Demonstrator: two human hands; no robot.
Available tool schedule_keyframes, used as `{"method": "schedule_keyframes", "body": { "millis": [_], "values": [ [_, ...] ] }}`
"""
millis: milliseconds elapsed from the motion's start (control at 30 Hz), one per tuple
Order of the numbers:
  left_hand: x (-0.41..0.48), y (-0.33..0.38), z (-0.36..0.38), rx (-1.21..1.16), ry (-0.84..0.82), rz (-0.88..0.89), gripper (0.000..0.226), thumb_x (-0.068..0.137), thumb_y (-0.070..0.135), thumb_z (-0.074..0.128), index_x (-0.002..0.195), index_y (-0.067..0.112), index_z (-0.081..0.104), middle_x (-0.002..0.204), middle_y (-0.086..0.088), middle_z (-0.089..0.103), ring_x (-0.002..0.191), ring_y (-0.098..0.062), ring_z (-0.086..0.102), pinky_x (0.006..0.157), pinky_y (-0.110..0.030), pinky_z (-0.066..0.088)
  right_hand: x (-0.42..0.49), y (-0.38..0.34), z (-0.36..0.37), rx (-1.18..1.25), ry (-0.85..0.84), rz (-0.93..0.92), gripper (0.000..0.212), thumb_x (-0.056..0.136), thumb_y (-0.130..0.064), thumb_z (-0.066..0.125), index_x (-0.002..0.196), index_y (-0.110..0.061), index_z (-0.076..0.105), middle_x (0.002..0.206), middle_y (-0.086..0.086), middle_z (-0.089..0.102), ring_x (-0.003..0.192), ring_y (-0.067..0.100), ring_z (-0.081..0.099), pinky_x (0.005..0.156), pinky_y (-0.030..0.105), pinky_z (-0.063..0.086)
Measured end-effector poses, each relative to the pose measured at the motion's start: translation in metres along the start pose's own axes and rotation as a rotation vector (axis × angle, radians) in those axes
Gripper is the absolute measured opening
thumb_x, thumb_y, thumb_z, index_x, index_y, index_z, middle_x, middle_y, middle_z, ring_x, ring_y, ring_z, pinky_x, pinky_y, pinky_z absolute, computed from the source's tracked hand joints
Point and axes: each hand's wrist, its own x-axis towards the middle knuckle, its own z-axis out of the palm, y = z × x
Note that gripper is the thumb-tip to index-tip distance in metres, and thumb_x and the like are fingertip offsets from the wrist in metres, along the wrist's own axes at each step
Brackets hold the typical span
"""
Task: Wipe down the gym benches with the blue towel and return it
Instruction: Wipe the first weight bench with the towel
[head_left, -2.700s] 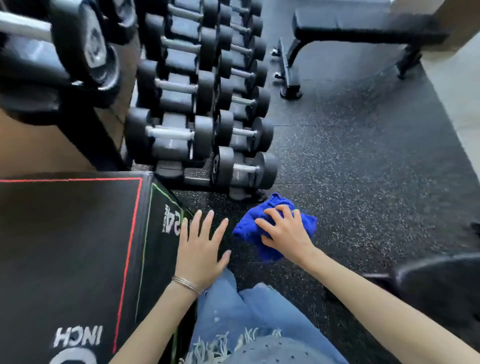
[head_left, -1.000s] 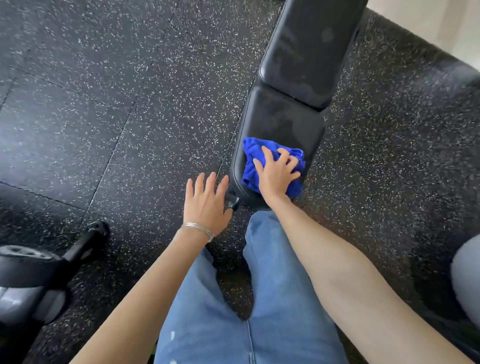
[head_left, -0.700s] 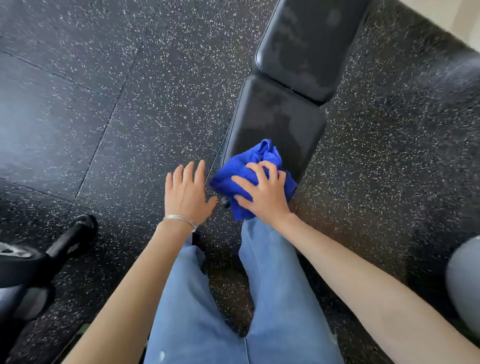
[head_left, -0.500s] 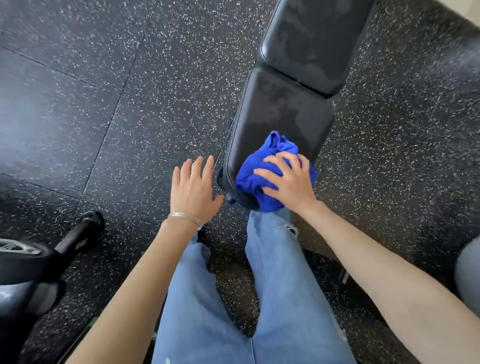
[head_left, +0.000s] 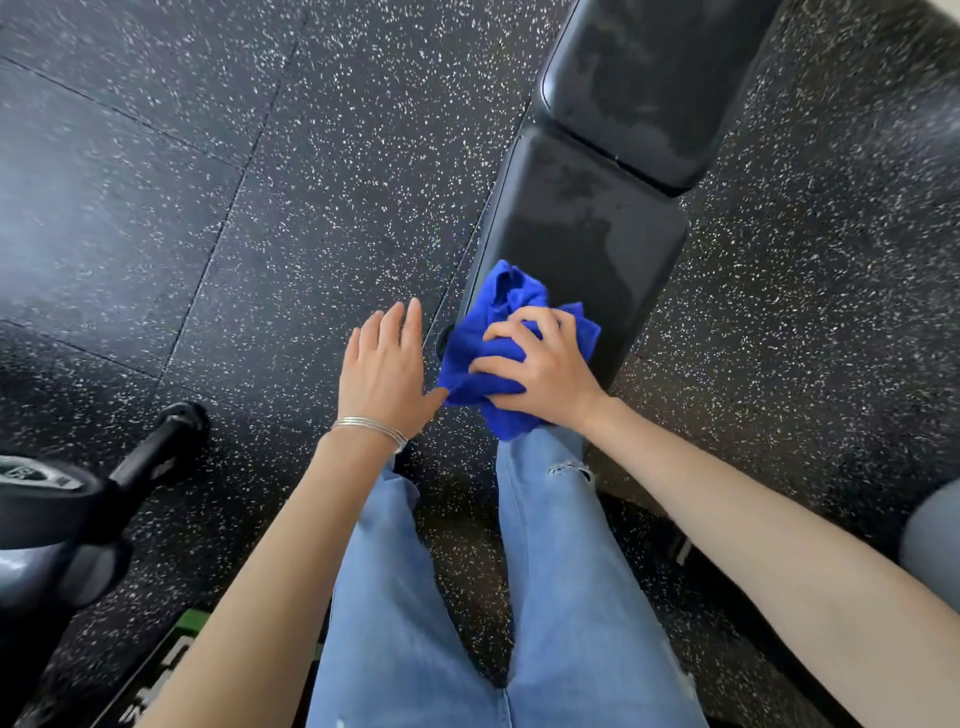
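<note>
One blue towel (head_left: 501, 338) lies bunched on the near pad of one two-pad gym bench (head_left: 597, 234), gripped by the right hand (head_left: 545, 376); left hand (head_left: 384, 366) flat, fingers straight, just beside it; white lettering (head_left: 161, 680) bottom-left is unreadable

A black rubber floor (head_left: 260, 156) flecked with white fills most of the view, with thin seams between its tiles. At the lower left, a black bar (head_left: 156, 452) juts from blurred gym equipment. Below it is a green-edged black box (head_left: 176, 649) with white lettering. Blue jeans (head_left: 395, 597) have a rip at one knee.
</note>
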Motion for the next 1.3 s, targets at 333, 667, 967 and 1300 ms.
{"method": "schedule_keyframes", "body": {
  "millis": [333,667,967,1300],
  "values": [
    [0.045,0.034,0.001,-0.100,0.003,0.029,0.086,0.084,0.037,0.059,0.149,0.005,0.012,0.152,-0.012,0.026,0.139,-0.027,0.026,0.115,-0.033,0.020,0.068,0.074,0.003,0.010,0.037,0.070,0.024,0.068,-0.036,0.072,0.091,-0.038,0.073,0.102,-0.006,0.068,0.094,0.031,0.062,0.079,0.047,0.044],
    [0.068,0.071,0.015,-0.311,-0.135,-0.134,0.101,0.081,0.038,0.069,0.150,0.009,0.002,0.159,-0.004,0.008,0.144,-0.021,0.018,0.114,-0.037,0.029,0.139,0.171,0.001,0.014,-0.115,0.503,0.032,0.084,-0.045,0.056,0.115,-0.041,0.062,0.131,-0.007,0.049,0.120,0.025,0.041,0.087,0.039,0.035],
    [0.072,0.084,0.009,-0.357,-0.136,-0.251,0.099,0.075,0.024,0.074,0.149,0.010,0.010,0.157,-0.005,0.016,0.140,-0.025,0.029,0.108,-0.036,0.034,0.037,0.125,-0.005,-0.087,-0.052,0.504,0.038,0.075,-0.036,0.067,0.114,-0.035,0.064,0.120,0.008,0.059,0.108,0.036,0.052,0.085,0.053,0.039],
    [0.075,0.091,0.007,-0.314,-0.175,-0.297,0.103,0.075,0.023,0.075,0.149,0.008,0.006,0.157,-0.008,0.013,0.140,-0.028,0.028,0.112,-0.037,0.030,0.148,0.188,-0.006,-0.086,-0.345,0.229,0.038,0.088,-0.050,0.050,0.125,-0.045,0.051,0.143,-0.006,0.038,0.122,0.030,0.037,0.089,0.046,0.032]
  ]
}}
